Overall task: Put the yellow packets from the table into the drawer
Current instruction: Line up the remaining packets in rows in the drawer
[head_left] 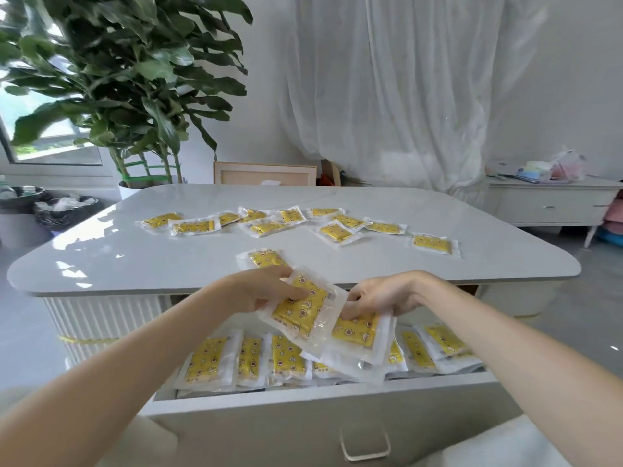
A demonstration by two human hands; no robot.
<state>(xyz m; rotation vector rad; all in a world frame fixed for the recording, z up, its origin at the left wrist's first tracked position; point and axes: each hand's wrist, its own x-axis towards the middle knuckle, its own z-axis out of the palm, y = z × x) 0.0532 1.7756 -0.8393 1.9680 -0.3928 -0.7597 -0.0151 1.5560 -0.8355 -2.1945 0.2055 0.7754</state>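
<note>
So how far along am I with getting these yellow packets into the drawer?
Partway. The open drawer already holds a row of packets. Your left hand grips the upper packet and your right hand the lower packet, both over the drawer. About a dozen loose packets are left on the table, one near its front edge.

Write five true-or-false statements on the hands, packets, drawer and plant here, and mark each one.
1. The drawer is open with yellow packets inside. True.
2. The left hand is empty. False: it grips a packet.
3. Loose packets lie on the table. True.
4. The right hand lies flat on the tabletop. False: it holds a second packet above the drawer.
5. The plant stands right of the table. False: it is behind the table's far left corner.
</note>
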